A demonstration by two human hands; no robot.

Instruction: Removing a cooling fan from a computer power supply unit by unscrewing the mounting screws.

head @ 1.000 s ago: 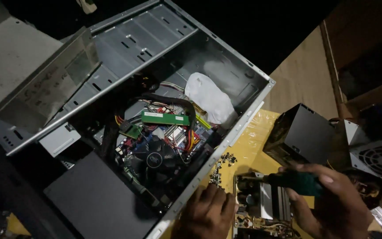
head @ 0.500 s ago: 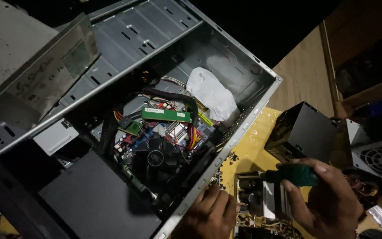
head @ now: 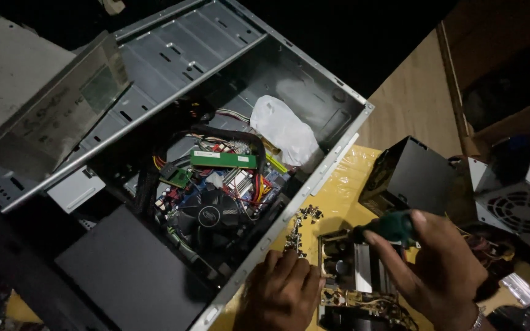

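The room was dim, lit mainly from above the work, and the top of the view fell away into blackness. A pale wooden floor (head: pixel 412 98) showed at the upper right. Beside it stood a brown wooden cabinet (head: pixel 498 67) with a dark open compartment. The tabletop (head: pixel 338 196) was covered with a shiny yellow sheet that caught the light. At far left lay a grey panel (head: pixel 13 92).

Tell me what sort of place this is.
Probably a computer repair bench: an opened computer case showing its motherboard fan, loose power supply units, and the right hand holding a green-handled screwdriver.
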